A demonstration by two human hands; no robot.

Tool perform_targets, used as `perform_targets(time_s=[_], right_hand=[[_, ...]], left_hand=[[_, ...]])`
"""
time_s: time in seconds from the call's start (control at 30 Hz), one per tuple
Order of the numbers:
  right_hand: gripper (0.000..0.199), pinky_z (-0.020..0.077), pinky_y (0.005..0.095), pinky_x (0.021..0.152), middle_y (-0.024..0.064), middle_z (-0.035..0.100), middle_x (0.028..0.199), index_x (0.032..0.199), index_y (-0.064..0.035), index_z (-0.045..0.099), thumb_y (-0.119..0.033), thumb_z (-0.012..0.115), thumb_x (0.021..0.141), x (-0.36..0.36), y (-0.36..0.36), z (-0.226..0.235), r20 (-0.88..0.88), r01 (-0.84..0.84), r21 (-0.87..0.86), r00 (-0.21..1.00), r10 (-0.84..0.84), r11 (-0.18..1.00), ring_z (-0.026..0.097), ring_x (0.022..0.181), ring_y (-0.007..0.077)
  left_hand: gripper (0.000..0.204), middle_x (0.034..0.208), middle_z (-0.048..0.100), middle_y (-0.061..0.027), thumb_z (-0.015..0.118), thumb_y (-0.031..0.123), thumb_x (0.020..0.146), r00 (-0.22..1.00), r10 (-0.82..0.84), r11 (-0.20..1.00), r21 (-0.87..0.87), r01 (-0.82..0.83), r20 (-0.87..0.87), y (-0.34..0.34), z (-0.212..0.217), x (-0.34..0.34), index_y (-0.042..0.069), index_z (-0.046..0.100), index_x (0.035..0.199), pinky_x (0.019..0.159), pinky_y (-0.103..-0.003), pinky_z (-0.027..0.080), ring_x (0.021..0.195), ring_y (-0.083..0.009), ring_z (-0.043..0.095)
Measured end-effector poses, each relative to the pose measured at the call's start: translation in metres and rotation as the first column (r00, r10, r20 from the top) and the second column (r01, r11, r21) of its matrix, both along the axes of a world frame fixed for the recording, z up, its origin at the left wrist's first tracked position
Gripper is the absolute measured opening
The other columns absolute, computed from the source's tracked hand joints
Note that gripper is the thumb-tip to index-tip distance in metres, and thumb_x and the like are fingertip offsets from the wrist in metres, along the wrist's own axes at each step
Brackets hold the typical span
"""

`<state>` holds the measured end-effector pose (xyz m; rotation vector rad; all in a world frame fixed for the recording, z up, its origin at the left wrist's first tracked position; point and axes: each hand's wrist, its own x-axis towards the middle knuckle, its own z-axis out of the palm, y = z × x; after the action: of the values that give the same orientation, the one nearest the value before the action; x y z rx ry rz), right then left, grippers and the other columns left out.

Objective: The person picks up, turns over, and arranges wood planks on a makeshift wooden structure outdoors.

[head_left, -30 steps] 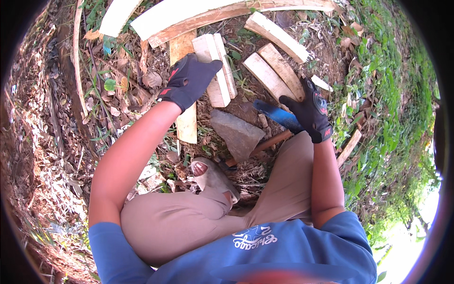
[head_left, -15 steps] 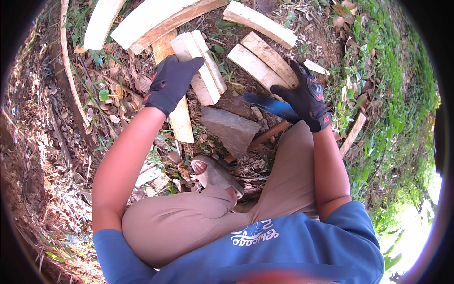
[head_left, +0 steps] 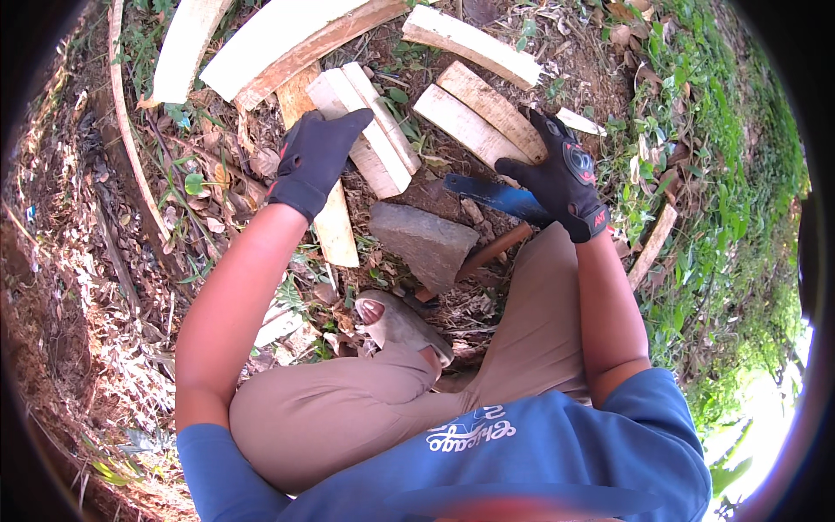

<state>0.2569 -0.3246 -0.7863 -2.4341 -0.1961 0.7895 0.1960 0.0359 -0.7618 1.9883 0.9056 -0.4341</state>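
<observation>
My left hand [head_left: 318, 161], in a black work glove, is closed over a pale wooden block [head_left: 376, 165]. Its thumb lies across the top, and the other fingertips are hidden. A second block [head_left: 383, 117] lies tight against the first. My right hand [head_left: 561, 174], also gloved, cups the right ends of two wooden pieces lying side by side, a nearer piece [head_left: 465, 126] and a farther one [head_left: 491, 104]; thumb and fingers sit on opposite sides. Below that hand is a blue flat blade [head_left: 496, 198], its other end hidden near my knee.
A grey stone [head_left: 424, 239] lies before my shoe [head_left: 400, 326], with a wooden tool handle [head_left: 494, 252] beside it. A long plank [head_left: 335, 226] runs under my left hand. Larger pale timbers [head_left: 287, 43] lie beyond, another piece [head_left: 474, 45] at far right. Grass [head_left: 696, 287] borders the right.
The two blocks by my left hand sit slightly closer together and have shifted a little. My right hand stays almost in place at the other pair.
</observation>
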Motion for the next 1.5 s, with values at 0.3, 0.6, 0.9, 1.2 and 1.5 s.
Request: perform_targets(time_s=[0.3, 0.6, 0.9, 1.2, 1.5], right_hand=[[0.104, 0.0496, 0.0505, 0.129, 0.0276, 0.058, 0.168, 0.166, -0.0061, 0.060, -0.050, 0.101, 0.081, -0.002, 0.004, 0.007, 0.068, -0.006, -0.008, 0.998, 0.006, 1.000, 0.058, 0.155, 0.0446], [0.105, 0.0496, 0.0506, 0.128, 0.0258, 0.060, 0.166, 0.167, -0.0065, 0.059, -0.050, 0.101, 0.080, -0.003, -0.001, -0.001, 0.105, -0.019, 0.039, 0.994, 0.015, 0.999, 0.059, 0.154, 0.0426], [0.103, 0.0511, 0.0497, 0.125, 0.0241, 0.064, 0.161, 0.166, -0.0056, 0.060, -0.047, 0.101, 0.080, -0.003, -0.002, -0.010, 0.058, 0.005, 0.083, 0.998, -0.010, 0.997, 0.061, 0.151, 0.0415], [0.099, 0.0496, 0.0514, 0.126, 0.0266, 0.064, 0.161, 0.167, -0.0044, 0.058, -0.047, 0.097, 0.087, -0.009, 0.004, 0.001, 0.141, -0.049, 0.012, 0.989, 0.047, 0.999, 0.059, 0.152, 0.0437], [0.098, 0.0511, 0.0500, 0.126, 0.0281, 0.059, 0.170, 0.178, -0.0041, 0.041, -0.047, 0.085, 0.101, 0.017, -0.039, 0.052, 0.086, -0.569, -0.240, 0.794, 0.601, 0.786, 0.062, 0.153, 0.0441]], left_hand=[[0.068, 0.128, 0.086, -0.0161, 0.091, 0.056, 0.089, 0.991, 0.117, 0.988, 0.106, -0.110, -0.060, -0.028, 0.006, 0.015, 0.001, 0.087, 0.128, 0.109, -0.042, 0.057, 0.117, -0.0293, 0.080], [0.058, 0.133, 0.082, -0.0074, 0.090, 0.034, 0.100, 0.989, 0.024, 0.894, -0.445, 0.045, 0.148, 0.048, -0.040, -0.016, 0.001, 0.076, 0.145, 0.108, -0.037, 0.058, 0.119, -0.0166, 0.076], [0.066, 0.140, 0.081, -0.0109, 0.089, 0.041, 0.098, 0.993, -0.120, 0.986, -0.118, 0.118, -0.015, 0.035, -0.020, -0.006, 0.003, 0.075, 0.149, 0.114, -0.041, 0.056, 0.131, -0.0208, 0.074], [0.123, 0.167, 0.058, -0.0309, 0.091, 0.068, 0.085, 0.979, -0.062, 0.980, 0.176, 0.097, -0.193, 0.038, 0.000, -0.012, -0.008, 0.046, 0.170, 0.127, -0.051, 0.048, 0.154, -0.0417, 0.059], [0.132, 0.172, 0.052, -0.0322, 0.084, 0.078, 0.088, 0.976, -0.097, 0.961, 0.237, 0.142, -0.193, 0.062, -0.013, -0.042, -0.009, 0.037, 0.175, 0.133, -0.052, 0.043, 0.162, -0.0449, 0.051]])
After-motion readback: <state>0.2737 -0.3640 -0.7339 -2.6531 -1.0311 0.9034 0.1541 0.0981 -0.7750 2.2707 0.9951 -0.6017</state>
